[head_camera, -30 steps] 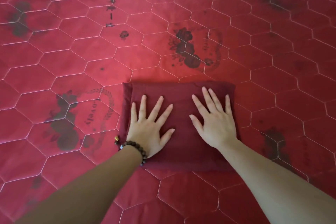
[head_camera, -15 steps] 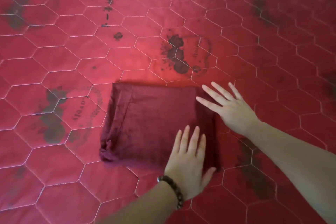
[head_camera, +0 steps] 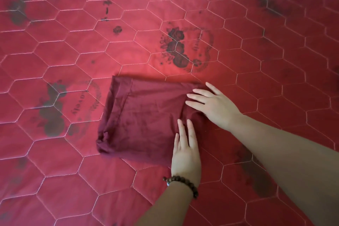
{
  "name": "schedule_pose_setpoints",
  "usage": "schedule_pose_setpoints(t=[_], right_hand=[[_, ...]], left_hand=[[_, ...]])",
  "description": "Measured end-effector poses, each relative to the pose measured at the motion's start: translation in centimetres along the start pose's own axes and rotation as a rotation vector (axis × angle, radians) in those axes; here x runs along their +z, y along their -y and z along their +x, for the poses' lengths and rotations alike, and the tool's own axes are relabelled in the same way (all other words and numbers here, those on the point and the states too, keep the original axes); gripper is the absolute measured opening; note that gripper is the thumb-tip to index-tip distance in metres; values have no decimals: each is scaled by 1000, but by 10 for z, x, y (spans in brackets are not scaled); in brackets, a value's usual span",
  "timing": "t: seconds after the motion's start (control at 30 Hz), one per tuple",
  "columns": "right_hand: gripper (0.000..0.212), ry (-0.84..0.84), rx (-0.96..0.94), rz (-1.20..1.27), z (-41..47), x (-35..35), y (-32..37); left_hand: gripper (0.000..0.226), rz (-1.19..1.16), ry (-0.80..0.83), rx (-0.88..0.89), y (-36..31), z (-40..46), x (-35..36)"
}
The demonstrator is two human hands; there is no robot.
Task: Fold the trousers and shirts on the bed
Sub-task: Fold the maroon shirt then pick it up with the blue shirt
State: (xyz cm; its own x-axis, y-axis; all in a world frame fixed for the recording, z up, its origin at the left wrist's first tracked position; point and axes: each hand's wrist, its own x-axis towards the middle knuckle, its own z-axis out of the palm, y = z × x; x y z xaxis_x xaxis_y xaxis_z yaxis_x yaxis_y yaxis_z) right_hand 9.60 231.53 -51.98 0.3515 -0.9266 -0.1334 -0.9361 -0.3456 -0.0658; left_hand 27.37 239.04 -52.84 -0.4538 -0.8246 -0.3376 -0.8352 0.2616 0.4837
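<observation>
A dark maroon garment (head_camera: 143, 115), folded into a thick rectangle, lies on the red bed cover (head_camera: 128, 49) in the middle of the head view. My left hand (head_camera: 186, 152), with a bead bracelet at the wrist, lies flat with straight fingers on the garment's near right corner. My right hand (head_camera: 212, 104) rests flat on its far right edge, fingers spread and pointing left. The cloth is slightly rucked up between the two hands. I cannot tell whether it is a shirt or trousers.
The quilted red bed cover with white hexagon stitching and dark rose prints (head_camera: 177, 47) fills the whole view. No other garment shows in the frame.
Both hands slid from the middle of the folded garment to its right side. My right hand, off the edge half a second ago, now lies on the cloth.
</observation>
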Motion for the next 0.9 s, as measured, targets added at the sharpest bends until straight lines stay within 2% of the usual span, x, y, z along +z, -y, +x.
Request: schedule_pose_setpoints(t=[0.1,0.27,0.37,0.5,0.6,0.7,0.8,0.9], right_hand=[[43,-15,134,90,6,-6,9],[28,33,306,285,9,-37,17],[17,-4,428,505,-5,-76,24],[12,-29,508,736,-19,-138,41],[7,24,518,801,-30,-184,57],[7,156,516,856,-42,-231,71],[4,323,545,1015,-44,-266,75],[13,480,586,1133,-33,-279,67]], left_hand=[[84,-217,-19,-59,14,1,-26],[52,-465,-214,5,48,8,-96],[32,-543,-218,-65,62,11,-145],[12,-611,-115,-144,67,12,-202],[26,-675,8,-147,63,4,-246],[32,-792,199,-142,59,-9,-283],[20,-988,349,-184,59,-15,-307],[24,-1095,485,-235,65,-7,-317]])
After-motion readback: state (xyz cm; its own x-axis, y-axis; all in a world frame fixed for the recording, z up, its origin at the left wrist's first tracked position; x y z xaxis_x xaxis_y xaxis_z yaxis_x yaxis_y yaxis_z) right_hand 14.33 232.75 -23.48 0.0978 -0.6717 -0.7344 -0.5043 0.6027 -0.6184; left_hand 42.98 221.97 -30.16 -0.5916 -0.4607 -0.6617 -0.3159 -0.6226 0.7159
